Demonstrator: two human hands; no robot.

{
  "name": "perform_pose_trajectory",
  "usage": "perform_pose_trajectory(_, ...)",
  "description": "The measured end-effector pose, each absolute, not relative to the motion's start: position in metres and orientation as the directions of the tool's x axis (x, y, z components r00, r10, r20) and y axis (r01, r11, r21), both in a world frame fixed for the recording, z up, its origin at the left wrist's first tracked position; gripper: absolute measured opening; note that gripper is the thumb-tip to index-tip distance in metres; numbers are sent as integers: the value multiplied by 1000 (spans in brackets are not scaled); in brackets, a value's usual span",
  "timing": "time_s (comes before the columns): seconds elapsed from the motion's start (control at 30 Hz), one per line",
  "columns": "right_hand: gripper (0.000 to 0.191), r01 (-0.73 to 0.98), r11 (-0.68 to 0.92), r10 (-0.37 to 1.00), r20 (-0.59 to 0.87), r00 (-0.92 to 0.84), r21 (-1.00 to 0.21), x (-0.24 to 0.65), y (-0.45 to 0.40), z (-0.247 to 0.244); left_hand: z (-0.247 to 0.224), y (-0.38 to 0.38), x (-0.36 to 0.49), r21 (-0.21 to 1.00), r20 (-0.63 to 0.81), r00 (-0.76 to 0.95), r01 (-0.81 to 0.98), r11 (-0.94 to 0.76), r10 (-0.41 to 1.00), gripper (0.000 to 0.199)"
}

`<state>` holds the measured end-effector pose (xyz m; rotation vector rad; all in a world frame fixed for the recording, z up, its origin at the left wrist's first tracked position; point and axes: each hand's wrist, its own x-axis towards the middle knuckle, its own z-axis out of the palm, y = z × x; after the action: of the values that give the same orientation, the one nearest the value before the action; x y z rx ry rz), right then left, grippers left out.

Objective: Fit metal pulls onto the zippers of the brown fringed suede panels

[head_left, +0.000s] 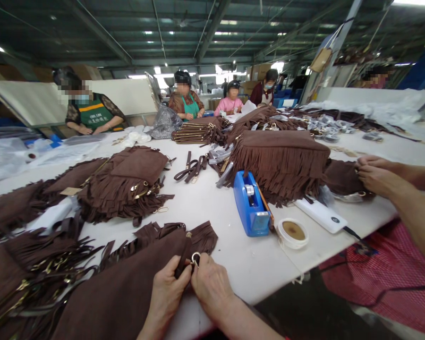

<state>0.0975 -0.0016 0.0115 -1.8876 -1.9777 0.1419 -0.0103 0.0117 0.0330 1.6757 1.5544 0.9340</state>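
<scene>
A dark brown fringed bag (127, 283) lies on the white table in front of me. My left hand (172, 283) is closed on a narrow brown strap tab at the bag's upper corner. Beside it, nearly touching, my right hand (212, 283) pinches a pale metal ring (196, 258) at that corner. Whether the ring is joined to the tab is hidden by my fingers. The bag's fringe (203, 236) spreads behind my hands.
A blue tape dispenser (250, 203), a white tub of brown paste (293, 232) and a white device (322, 215) stand to the right. Several fringed bags (279, 156) are piled around. A co-worker's hands (378, 174) work at the right edge; other people sit across the table.
</scene>
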Motion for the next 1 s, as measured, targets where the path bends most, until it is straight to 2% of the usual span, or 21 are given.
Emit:
perform_pose_trajectory(0.23, 9, 934, 107, 980, 192, -42, -340, 99, -4, 15, 30, 12, -10, 841, 58, 31, 538, -66, 998, 20)
perform_pose_trajectory(0.43, 7, 923, 99, 992, 106, -63, -373, 101, -3, 24, 32, 11, -8, 841, 68, 9, 538, -62, 998, 23)
perform_pose_trajectory(0.77, 13, 851, 34, 995, -58, -76, -524, 117, -11, 34, 31, 12, -10, 834, 58, 72, 544, -88, 996, 22)
perform_pose_trajectory(0.83, 13, 802, 53, 992, -58, -108, -596, 133, -11, 35, 32, 5, -14, 799, 108, 130, 578, -164, 986, 20)
perform_pose_trajectory(0.87, 12, 758, 62, 990, -58, -130, -649, 142, -12, 34, 30, 1, -17, 741, 190, 170, 622, -255, 967, 24)
perform_pose_trajectory(0.9, 11, 670, 55, 987, -62, -150, -740, 151, -12, 32, 26, -4, -22, 630, 308, 229, 678, -379, 923, 34)
perform_pose_trajectory(0.97, 13, 455, 34, 974, -72, -213, -890, 165, -12, 23, 10, -14, -34, 246, 540, 383, 780, -575, 750, 53)
perform_pose_trajectory(1.0, 18, 350, 12, 971, -72, -227, -937, 170, -12, 18, -1, -18, -42, 41, 600, 452, 807, -589, 660, 57)
